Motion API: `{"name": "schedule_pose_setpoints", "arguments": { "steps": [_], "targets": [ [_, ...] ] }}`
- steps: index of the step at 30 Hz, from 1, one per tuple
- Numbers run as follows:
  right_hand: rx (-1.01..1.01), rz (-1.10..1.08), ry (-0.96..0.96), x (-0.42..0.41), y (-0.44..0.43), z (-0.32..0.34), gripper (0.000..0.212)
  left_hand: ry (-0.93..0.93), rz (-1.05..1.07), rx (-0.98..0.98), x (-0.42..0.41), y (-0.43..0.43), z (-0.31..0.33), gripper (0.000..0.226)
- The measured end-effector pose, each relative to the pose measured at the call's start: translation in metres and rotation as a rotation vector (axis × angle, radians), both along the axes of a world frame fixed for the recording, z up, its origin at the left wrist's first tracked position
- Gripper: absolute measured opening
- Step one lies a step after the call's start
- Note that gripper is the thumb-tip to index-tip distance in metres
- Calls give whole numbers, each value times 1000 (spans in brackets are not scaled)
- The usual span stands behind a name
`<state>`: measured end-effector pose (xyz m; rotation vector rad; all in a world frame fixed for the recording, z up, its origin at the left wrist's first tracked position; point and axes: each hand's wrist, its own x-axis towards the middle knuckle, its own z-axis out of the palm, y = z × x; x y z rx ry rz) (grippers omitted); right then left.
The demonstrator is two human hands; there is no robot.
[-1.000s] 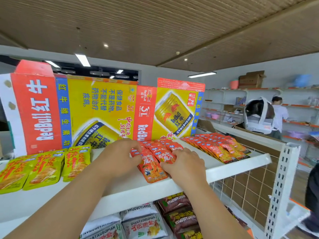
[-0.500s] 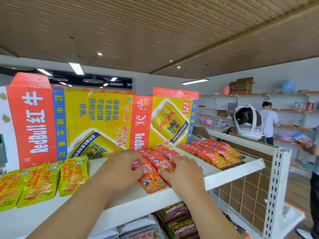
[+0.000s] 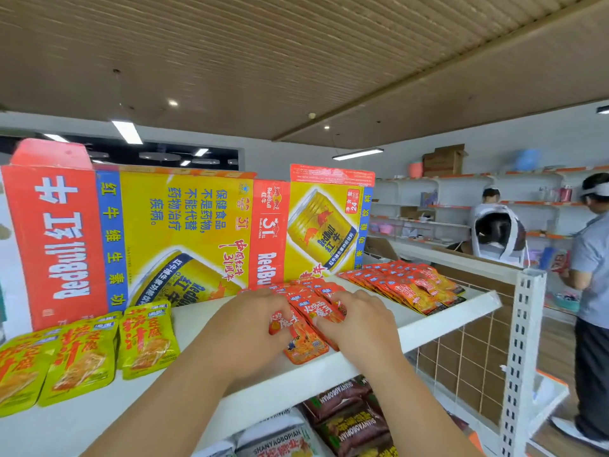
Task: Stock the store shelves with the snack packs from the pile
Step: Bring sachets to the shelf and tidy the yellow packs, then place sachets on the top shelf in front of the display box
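Snack packs (image 3: 306,313) in red wrappers lie in an overlapping row at the centre of the frame, on the white top shelf (image 3: 431,328), with the nearest pack close to the shelf's front edge. Left hand (image 3: 250,328) and right hand (image 3: 359,324) rest on this row side by side, the packs between and under them. The fingers of both are bent, with their tips on the wrappers. The thumbs are hidden, so it cannot be told whether either hand grips a pack or only presses on it.

To the right, a second row of red packs (image 3: 405,288) lies on the same shelf, apart from the first. At lower left, yellow-green packs (image 3: 82,351) lie in a line. A flattened Red Bull carton (image 3: 184,232) stands upright behind all three groups, its print turned sideways.

Below the shelf edge, brown packs (image 3: 346,413) and white bags (image 3: 273,440) fill a lower shelf. A perforated white post (image 3: 524,357) and a wire mesh panel (image 3: 461,354) close the shelf's right end. In the right background, a person in a grey shirt (image 3: 593,291) stands beside wall shelves (image 3: 527,206).
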<state>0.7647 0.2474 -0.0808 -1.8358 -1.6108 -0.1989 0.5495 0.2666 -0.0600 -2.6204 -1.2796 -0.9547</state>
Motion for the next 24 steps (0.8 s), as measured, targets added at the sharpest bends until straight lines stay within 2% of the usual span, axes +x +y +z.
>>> {"name": "schedule_pose_setpoints", "arguments": {
  "steps": [2,5,8,11,14,18,22,24],
  "targets": [
    [5,12,-2,0,0,0,66,47,29,27,-2,-5,1,41],
    [22,33,-5,1,0,-1,63,213,114,162,0,-16,4,30],
    [66,65,-2,4,0,-2,59,325,174,245,6,-26,6,28],
    [98,113,-1,7,0,-3,55,230,243,290,2,-37,6,31],
    [116,184,13,11,-1,-4,51,165,334,256,-3,-53,3,38],
    [110,281,86,14,-3,4,50,46,417,249,-16,-87,-9,36],
    [193,512,182,-26,-18,26,41,-102,543,250,-46,-136,-2,39],
    [202,674,197,-65,-34,42,39,-120,638,267,-71,-165,11,40]
  ]
}}
